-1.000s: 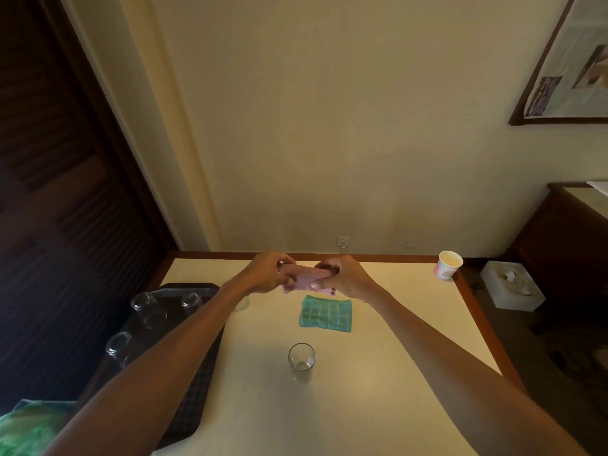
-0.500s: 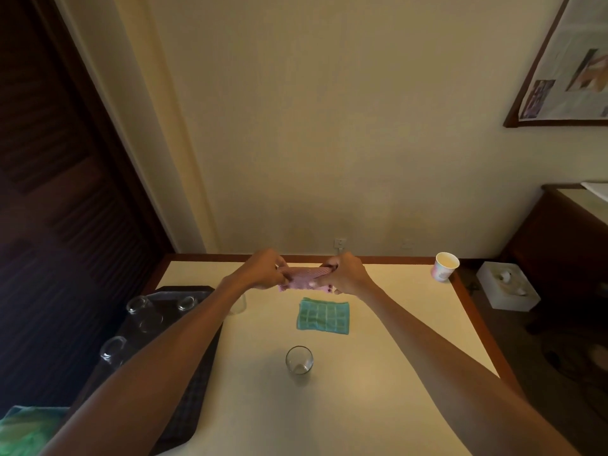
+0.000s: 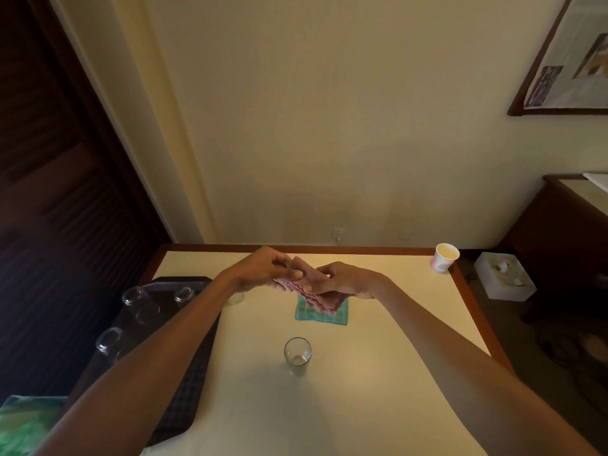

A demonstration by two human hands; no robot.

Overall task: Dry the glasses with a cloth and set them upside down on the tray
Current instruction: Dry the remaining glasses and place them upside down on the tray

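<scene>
A broad stretch of pale table (image 3: 362,390) shows between the two forearms, and its brown right edge runs away to the far corner. A dark tray (image 3: 192,373) lies along the left edge, with its near corner close to the table's front. Three glasses (image 3: 136,296) stand on the tray's far half, seemingly base-up, though the dim light there leaves that unsure. One clear glass (image 3: 297,352) stands alone mid-table, mouth up, well apart from the tray, with table surface showing all round it. Beyond it a teal cloth (image 3: 324,315) lies flat. Above that, off the table, both hands meet on a folded pink cloth (image 3: 311,287). The left hand (image 3: 260,271) pinches its upper end between thumb and fingers. The right hand (image 3: 350,281) grips the lower end, thumb on top. A paper cup (image 3: 444,258) stands at the far right corner.
</scene>
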